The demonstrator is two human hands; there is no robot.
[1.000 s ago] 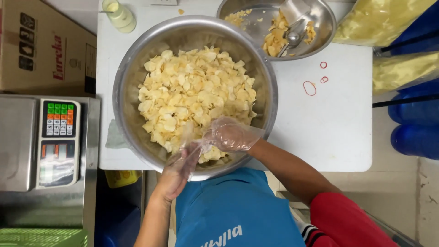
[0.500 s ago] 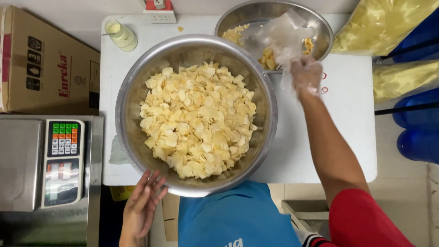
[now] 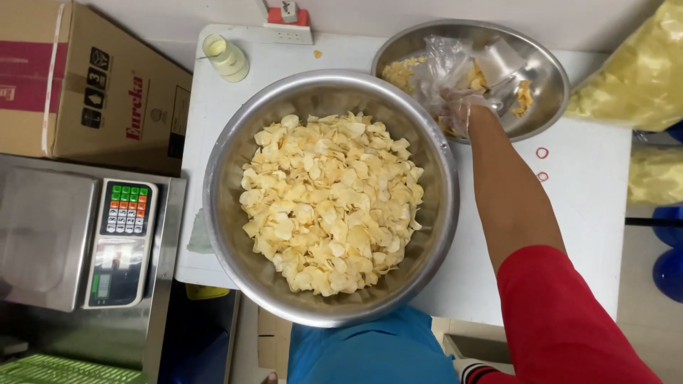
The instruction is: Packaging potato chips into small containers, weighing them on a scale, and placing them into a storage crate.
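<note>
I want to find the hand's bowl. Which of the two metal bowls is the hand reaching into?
The smaller bowl at the back right. The right hand is inside it; the big bowl, heaped with chips, is untouched.

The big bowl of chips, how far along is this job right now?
Done: the big steel bowl sits piled with chips. In hand: the gloved right hand reaches into the smaller bowl, at a clear plastic bag there. The left hand is out of view. Left: the chip pile looks almost full, so most of it remains unhandled.
</note>
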